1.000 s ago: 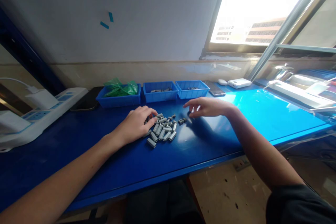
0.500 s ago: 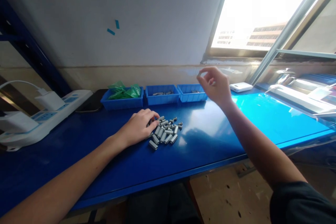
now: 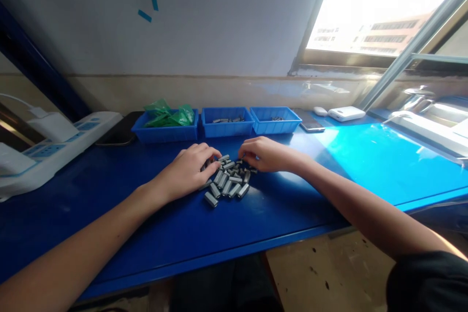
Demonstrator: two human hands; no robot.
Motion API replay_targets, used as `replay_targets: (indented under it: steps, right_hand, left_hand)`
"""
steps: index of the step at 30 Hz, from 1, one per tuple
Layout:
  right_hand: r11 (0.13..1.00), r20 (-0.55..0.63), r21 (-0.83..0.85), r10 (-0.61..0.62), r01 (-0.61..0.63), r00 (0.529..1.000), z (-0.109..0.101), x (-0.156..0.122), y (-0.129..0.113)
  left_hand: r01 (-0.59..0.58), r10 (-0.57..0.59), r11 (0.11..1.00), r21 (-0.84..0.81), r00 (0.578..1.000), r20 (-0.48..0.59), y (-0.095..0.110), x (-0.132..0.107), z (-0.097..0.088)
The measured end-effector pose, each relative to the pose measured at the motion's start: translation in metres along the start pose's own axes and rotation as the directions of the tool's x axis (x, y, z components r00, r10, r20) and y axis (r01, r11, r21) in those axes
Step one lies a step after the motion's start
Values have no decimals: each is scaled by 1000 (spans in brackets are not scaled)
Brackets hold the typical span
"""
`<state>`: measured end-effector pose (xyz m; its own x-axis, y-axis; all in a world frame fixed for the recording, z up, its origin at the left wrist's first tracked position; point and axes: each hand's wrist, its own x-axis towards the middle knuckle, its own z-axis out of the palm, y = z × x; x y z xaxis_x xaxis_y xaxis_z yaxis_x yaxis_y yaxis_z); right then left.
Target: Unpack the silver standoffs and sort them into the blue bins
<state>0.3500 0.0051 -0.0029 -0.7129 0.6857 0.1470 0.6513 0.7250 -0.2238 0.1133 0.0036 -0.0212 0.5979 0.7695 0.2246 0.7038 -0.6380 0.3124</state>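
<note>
A loose pile of grey hex standoffs (image 3: pixel 226 183) mixed with small screws (image 3: pixel 238 170) lies on the blue table. At the pile's left edge rests my left hand (image 3: pixel 192 168), its fingers curved and the thumb apart from them, touching the nearest pieces without a visible grip. My right hand (image 3: pixel 261 153) reaches in from the right, thumb and fingertips pinched on a small screw at the pile's far side; the fingers partly hide it. Behind the pile stand a blue bin (image 3: pixel 228 128) with metal pieces and another blue bin (image 3: pixel 276 126) with small metal parts.
A third blue bin (image 3: pixel 166 134) holds green plastic bags (image 3: pixel 170 114). At left are a dark phone (image 3: pixel 119 131) and a white power strip (image 3: pixel 87 129) with chargers. Right of the bins lie another phone (image 3: pixel 311 122) and a white box-like device (image 3: pixel 346 113). The table's front edge (image 3: pixel 219 261) is near me.
My right hand has come down from above the right bin to the pile's far right side. My left hand has stayed by the pile. The view has shifted slightly.
</note>
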Motion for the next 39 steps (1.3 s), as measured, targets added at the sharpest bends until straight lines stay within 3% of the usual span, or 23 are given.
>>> replay_targets:
  steps: [2, 4, 5, 7, 8, 9, 10, 12, 14, 15, 17, 19, 24, 28, 29, 31, 32, 34, 35, 36, 37, 39]
  right_hand:
    - [999, -93, -13, -33, 32, 995, -6, -1, 1]
    - [997, -285, -76, -50, 29, 957, -19, -1, 4]
    - [994, -407, -113, -38, -10, 912, -27, -2, 7]
    - [976, -628, -155, 24, -155, 778, -41, -2, 17]
    - [959, -693, -156, 63, -235, 718, -46, -3, 23]
    - [941, -718, -150, 108, -304, 687, -49, -4, 30]
    - [923, -702, -149, 154, -354, 695, -50, -6, 36]
    - [911, -542, -158, 242, -381, 805, -47, -12, 41]
    - [942, -244, -133, 271, -309, 931, -41, -19, 34]
    - [961, -79, -96, 251, -258, 965, -38, -21, 27]
    - [982, 163, -18, 191, -191, 968, -33, -23, 10]
    - [985, 245, 15, 160, -169, 956, -30, -21, -5]
    - [994, 206, 21, 102, -108, 973, -22, -12, -16]
    - [994, 184, 40, 90, -99, 979, -29, -18, -18]
    - [995, 134, 51, 77, -84, 988, -33, -21, -18]
    - [998, -100, 47, 40, -36, 994, -43, -25, -12]
    - [999, -267, 25, 33, -28, 963, -48, -26, -6]
    - [995, -574, -32, 59, -95, 816, -55, -25, 12]
    - [985, -671, -51, 90, -167, 736, -57, -24, 23]
    - [968, -714, -65, 125, -243, 689, -58, -23, 34]
    - [947, -696, -83, 167, -310, 698, -57, -22, 43]
    - [923, -571, -120, 238, -367, 786, -53, -22, 51]
  left_hand:
    - [-6, 6, 1000, -1, 1000, 1, 0, 0, 0]
    - [-10, 10, 1000, -6, 1000, 3, 1, -1, -1]
    - [-10, 10, 1000, -9, 1000, 4, 2, -1, -2]
    - [-2, 3, 1000, -16, 1000, 11, 3, -2, -3]
    - [5, -5, 1000, -18, 1000, 16, 4, -2, -4]
    - [13, -13, 1000, -19, 1000, 22, 4, -2, -4]
    - [19, -19, 1000, -21, 999, 28, 4, -2, -4]
    - [23, -22, 999, -25, 999, 36, 4, -1, -4]
    - [23, -22, 999, -26, 999, 36, 5, -1, -5]
    - [24, -23, 999, -26, 999, 36, 5, 0, -5]
    - [34, -33, 999, -25, 999, 35, 6, 0, -5]
    - [43, -42, 999, -26, 998, 36, 6, -1, -5]
    - [22, -21, 1000, -20, 999, 47, 3, -2, -4]
    - [7, -6, 1000, -12, 999, 54, 1, -1, -4]
    - [8, -7, 1000, -13, 998, 55, 1, -1, -4]
    - [11, -10, 1000, -15, 998, 56, 2, -1, -5]
    - [11, -10, 1000, -17, 998, 59, 2, -1, -5]
    - [10, -9, 1000, -16, 998, 65, 2, -1, -5]
    - [11, -10, 1000, -15, 998, 67, 2, -1, -5]
    - [14, -13, 1000, -13, 998, 67, 2, -1, -5]
    - [17, -17, 1000, -13, 998, 66, 2, -1, -5]
    - [24, -23, 1000, -14, 997, 68, 2, 0, -5]
